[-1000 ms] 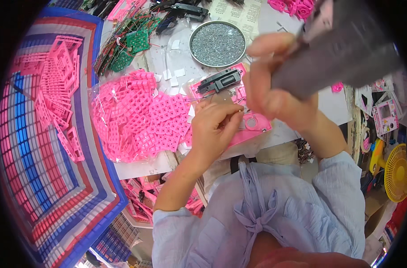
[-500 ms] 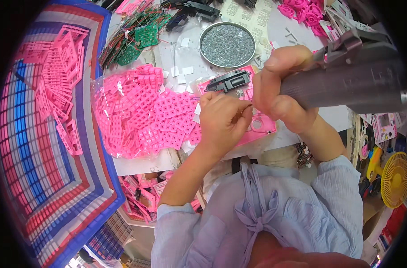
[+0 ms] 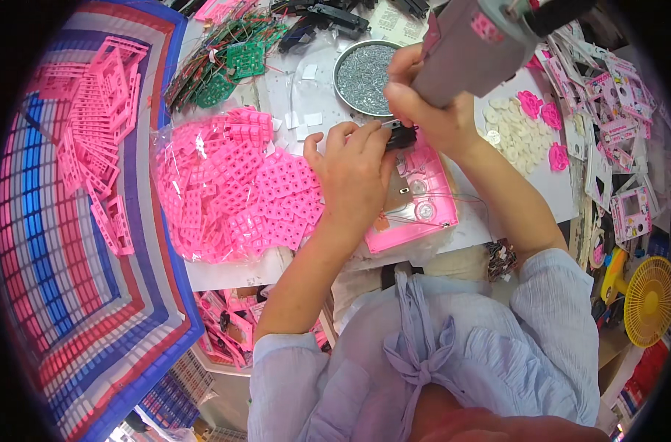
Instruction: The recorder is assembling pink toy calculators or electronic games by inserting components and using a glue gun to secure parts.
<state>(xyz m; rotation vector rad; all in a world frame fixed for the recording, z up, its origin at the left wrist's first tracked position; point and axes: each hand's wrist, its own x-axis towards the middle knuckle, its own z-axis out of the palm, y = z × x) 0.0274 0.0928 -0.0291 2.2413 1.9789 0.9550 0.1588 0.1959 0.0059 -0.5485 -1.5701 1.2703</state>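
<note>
My right hand is wrapped round a grey electric screwdriver, held up over the far end of a pink plastic casing. Its tip is hidden behind the hand. With curled fingers my left hand grips a black plastic part at the casing's far side. Most of that part is covered by my hands. Inside the casing show round speaker-like discs, a metal plate and thin wires. A round tin of small screws stands just beyond my hands.
Left of the casing lies a clear bag of pink keypad pieces. Behind it are green circuit boards with wires. White pieces and pink rose shapes lie to the right. A yellow fan stands at far right.
The screwdriver has swung from lying sideways to a steeper tilt, and my right hand has moved left and away from me. My left hand has shifted from a pinch above the casing onto the black part.
</note>
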